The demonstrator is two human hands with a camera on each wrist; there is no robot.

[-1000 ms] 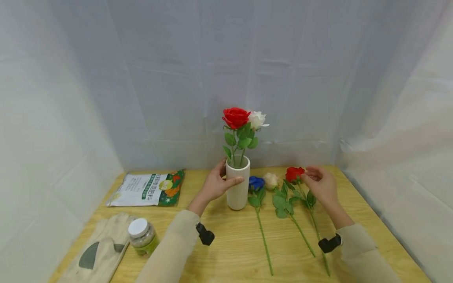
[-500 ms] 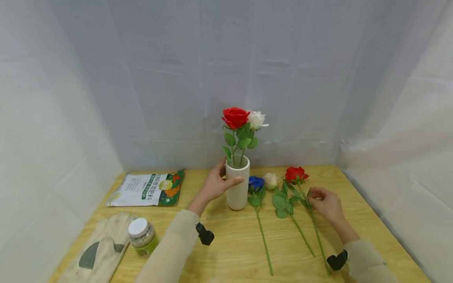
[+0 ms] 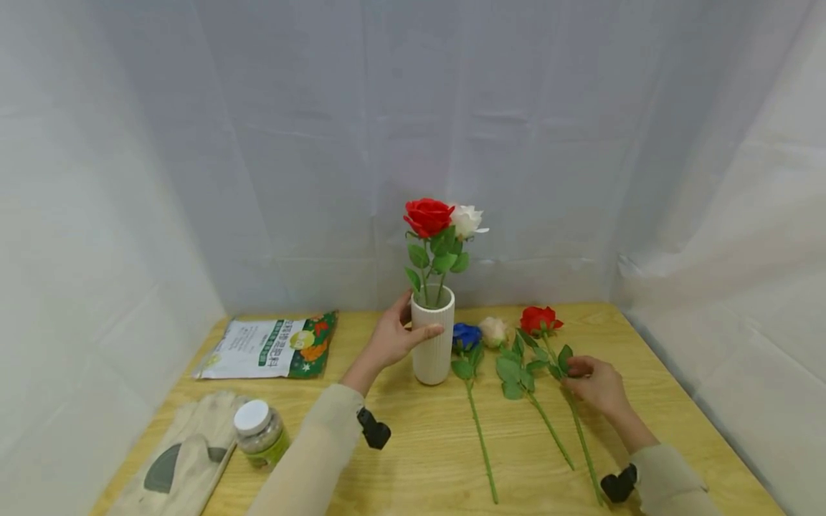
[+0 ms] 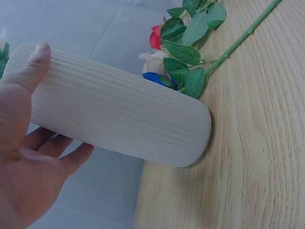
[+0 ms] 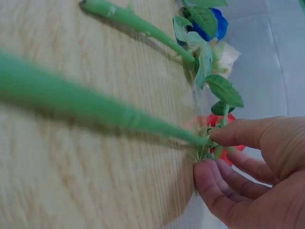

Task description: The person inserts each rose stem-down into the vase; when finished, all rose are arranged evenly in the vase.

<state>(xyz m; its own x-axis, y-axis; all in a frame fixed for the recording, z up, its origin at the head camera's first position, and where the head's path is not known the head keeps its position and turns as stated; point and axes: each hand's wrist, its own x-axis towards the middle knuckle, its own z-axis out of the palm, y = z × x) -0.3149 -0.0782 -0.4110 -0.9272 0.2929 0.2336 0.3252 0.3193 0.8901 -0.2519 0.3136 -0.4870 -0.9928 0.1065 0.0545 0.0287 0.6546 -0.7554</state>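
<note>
My left hand (image 3: 391,335) grips a white ribbed vase (image 3: 433,351) around its upper part, thumb across the front. The vase stands upright on the wooden table. In it are a red rose (image 3: 429,217) and a white rose (image 3: 466,221) with green leaves. My right hand (image 3: 596,383) pinches the stem of another red rose (image 3: 540,319) at its leaves; in the right wrist view the fingertips close on both sides of that stem (image 5: 143,125). This rose lies at the right, bloom away from me. Beside it lie a cream rose (image 3: 493,332) and a blue rose (image 3: 467,335).
At the back left lies a printed pouch (image 3: 271,347). A jar with a white lid (image 3: 252,416) stands in front of it, next to a pair of beige gloves (image 3: 187,448). White sheeting (image 3: 413,129) hangs behind and along both sides of the wooden table (image 3: 426,459).
My right hand has come down from beside the red bloom toward me, to the leaves on its stem, and its fingers have closed there. The left hand stays on the vase.
</note>
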